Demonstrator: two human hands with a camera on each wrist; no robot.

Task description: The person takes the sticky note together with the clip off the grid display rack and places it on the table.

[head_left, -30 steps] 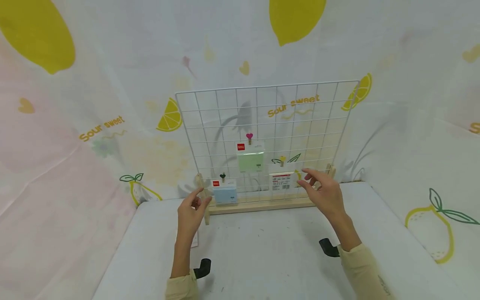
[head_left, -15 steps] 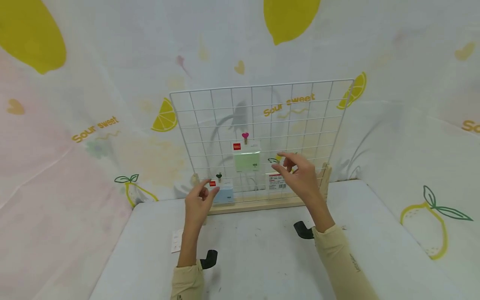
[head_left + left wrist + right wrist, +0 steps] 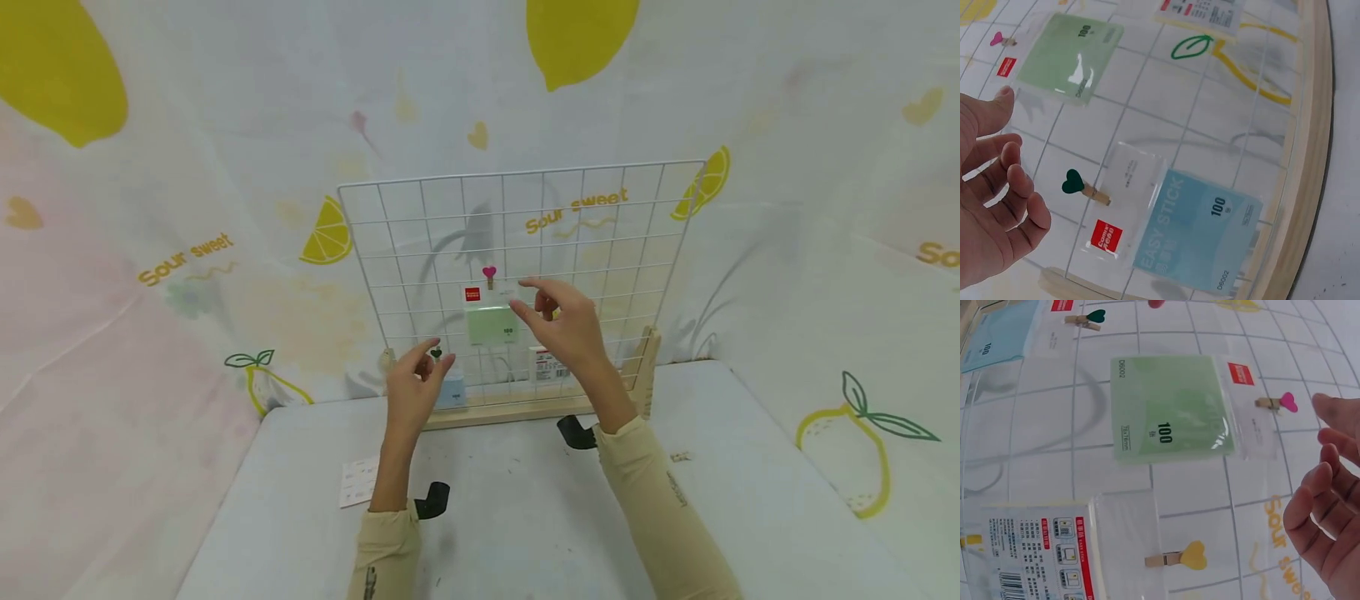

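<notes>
Both hands hold nothing, thumbs apart from loosely bent fingers. My left hand (image 3: 411, 387) is before the grid's lower left, close to a blue sticky-note pack (image 3: 1197, 231) hung by a wooden clip with a green heart (image 3: 1073, 182). My right hand (image 3: 566, 325) is raised just right of a green sticky-note pack (image 3: 1169, 406), whose clip bears a pink heart (image 3: 1289, 402). Lower right hangs a third pack, barcode side out (image 3: 1041, 550), under a clip with a yellow heart (image 3: 1194, 555); the right hand partly covers it in the head view.
The white wire grid (image 3: 543, 172) stands upright on a wooden base (image 3: 517, 412) at the table's back. A white printed card (image 3: 358, 482) lies on the table (image 3: 510, 517) left of the left forearm. Behind hangs a lemon-printed cloth (image 3: 285, 100).
My right hand has moved left and up from the barcode-side pack toward the green one. The left hand has moved right and slightly up, across the blue pack. The packs stay hung.
</notes>
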